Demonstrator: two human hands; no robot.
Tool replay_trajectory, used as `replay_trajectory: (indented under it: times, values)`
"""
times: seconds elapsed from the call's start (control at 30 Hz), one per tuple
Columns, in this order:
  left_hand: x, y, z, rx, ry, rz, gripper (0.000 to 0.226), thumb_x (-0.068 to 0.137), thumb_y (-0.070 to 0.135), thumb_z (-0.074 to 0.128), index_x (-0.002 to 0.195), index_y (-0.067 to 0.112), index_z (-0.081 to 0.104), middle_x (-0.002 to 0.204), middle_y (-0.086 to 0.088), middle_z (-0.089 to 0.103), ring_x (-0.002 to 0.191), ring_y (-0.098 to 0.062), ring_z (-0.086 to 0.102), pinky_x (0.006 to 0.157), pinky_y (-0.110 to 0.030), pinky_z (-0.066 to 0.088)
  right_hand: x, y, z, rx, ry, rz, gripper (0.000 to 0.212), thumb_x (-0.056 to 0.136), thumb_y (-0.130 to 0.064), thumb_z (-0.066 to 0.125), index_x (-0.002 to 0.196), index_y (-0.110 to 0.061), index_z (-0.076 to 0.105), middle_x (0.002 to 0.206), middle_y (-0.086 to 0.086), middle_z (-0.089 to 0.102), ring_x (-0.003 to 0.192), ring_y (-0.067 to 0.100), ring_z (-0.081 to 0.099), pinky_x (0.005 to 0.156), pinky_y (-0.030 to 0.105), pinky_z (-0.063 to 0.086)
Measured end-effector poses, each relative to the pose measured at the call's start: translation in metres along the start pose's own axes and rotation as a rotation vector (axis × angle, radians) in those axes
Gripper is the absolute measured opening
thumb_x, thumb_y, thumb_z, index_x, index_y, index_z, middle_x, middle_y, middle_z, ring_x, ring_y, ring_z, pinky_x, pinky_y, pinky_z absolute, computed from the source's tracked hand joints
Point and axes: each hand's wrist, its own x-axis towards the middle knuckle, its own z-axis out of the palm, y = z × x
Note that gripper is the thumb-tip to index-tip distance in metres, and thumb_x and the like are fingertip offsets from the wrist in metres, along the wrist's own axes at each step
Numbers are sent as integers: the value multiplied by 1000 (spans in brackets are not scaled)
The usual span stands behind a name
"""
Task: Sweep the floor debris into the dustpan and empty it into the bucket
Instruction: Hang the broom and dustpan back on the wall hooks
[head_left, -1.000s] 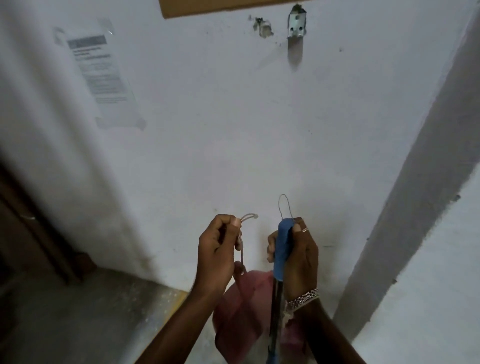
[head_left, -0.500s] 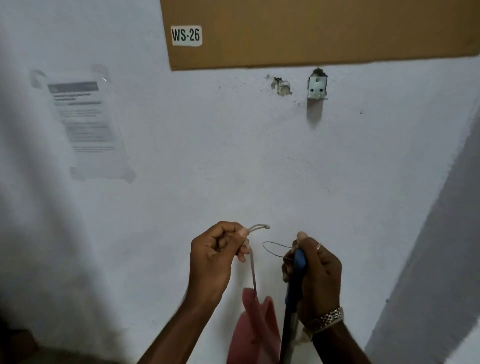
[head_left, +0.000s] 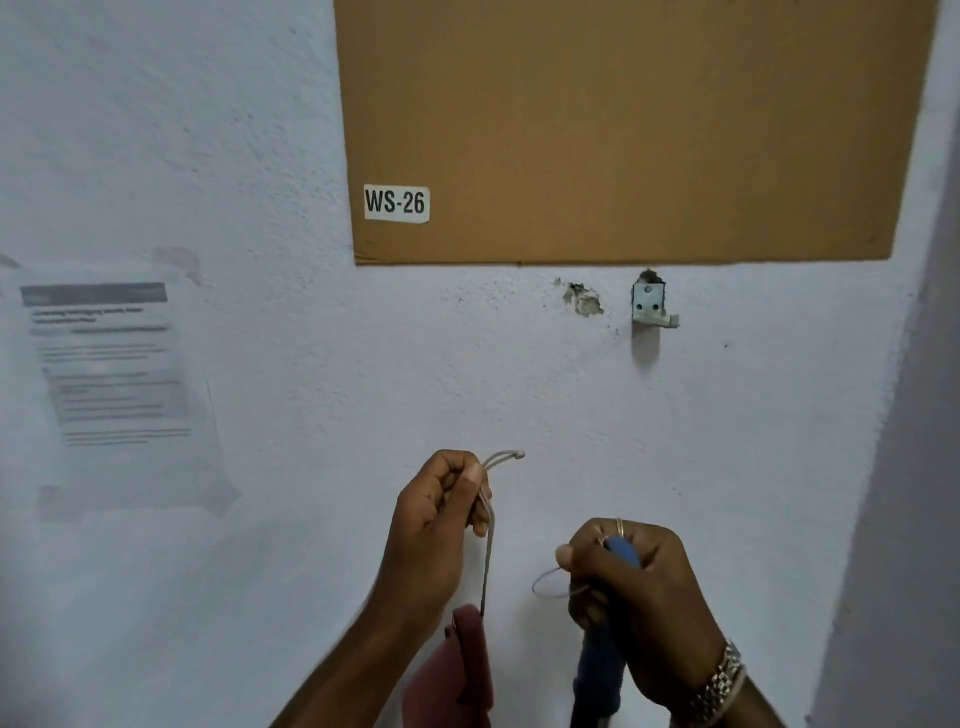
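Observation:
My left hand (head_left: 441, 525) pinches the pale hanging cord (head_left: 488, 540) of a pink dustpan (head_left: 457, 675), which dangles below it at the bottom edge of the view. My right hand (head_left: 634, 597) grips the blue handle (head_left: 602, 670) of a broom, whose thin wire loop (head_left: 550, 584) sticks out to the left of the fist. Both hands are held up in front of a white wall, a short gap apart. The broom's brush and most of the dustpan are out of view. No bucket or floor debris shows.
A metal bracket hook (head_left: 652, 306) is fixed to the white wall (head_left: 311, 364) above the hands, beside a chipped patch. A brown cardboard sheet (head_left: 623, 130) labelled WS-26 hangs higher up. A taped paper notice (head_left: 114, 374) is at left. A grey wall corner (head_left: 909, 467) runs down the right.
The view has tilted up, so the floor has dropped out of sight and the cardboard sheet fills the top. The broom's wire loop has swung from upright to pointing left.

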Motion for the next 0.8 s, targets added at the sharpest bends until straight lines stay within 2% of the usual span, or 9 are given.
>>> replay_trajectory:
  times: [0.17, 0.37, 0.47, 0.57, 0.8]
  values:
    - [56, 36, -4, -24, -87, 64, 16, 102, 11, 52, 96, 2, 64, 71, -6, 62, 66, -18, 57, 71, -29, 52, 43, -31, 7, -80, 56, -153, 31, 78, -18, 76, 58, 0, 61, 55, 17, 51, 52, 26, 46, 54, 33, 43]
    - [109, 87, 6, -30, -70, 210, 12, 94, 4, 63, 96, -6, 68, 72, -14, 67, 62, -19, 63, 63, -27, 56, 91, -90, 14, -17, 101, -329, 21, 83, -15, 74, 73, 1, 64, 60, 17, 59, 52, 25, 56, 52, 31, 50]
    - [128, 107, 12, -9, -76, 285, 10, 91, 6, 66, 95, -3, 71, 73, -14, 70, 63, -21, 65, 63, -28, 56, 113, -121, 15, -45, 73, -428, 19, 86, -12, 72, 81, 5, 65, 65, 19, 65, 55, 27, 63, 54, 32, 54]
    - [147, 129, 22, 42, -86, 363, 10, 91, 8, 66, 95, 1, 72, 75, -13, 71, 65, -21, 67, 63, -28, 56, 134, -152, 16, -123, 66, -555, 19, 88, -11, 71, 85, 7, 65, 66, 19, 68, 56, 28, 66, 59, 35, 57]
    - [196, 189, 48, 159, -25, 532, 13, 96, 12, 61, 101, 3, 69, 82, -9, 71, 72, -17, 67, 67, -25, 57, 182, -228, 23, -341, 73, -847, 16, 93, -13, 67, 86, 1, 67, 67, 16, 70, 59, 31, 70, 58, 41, 61]
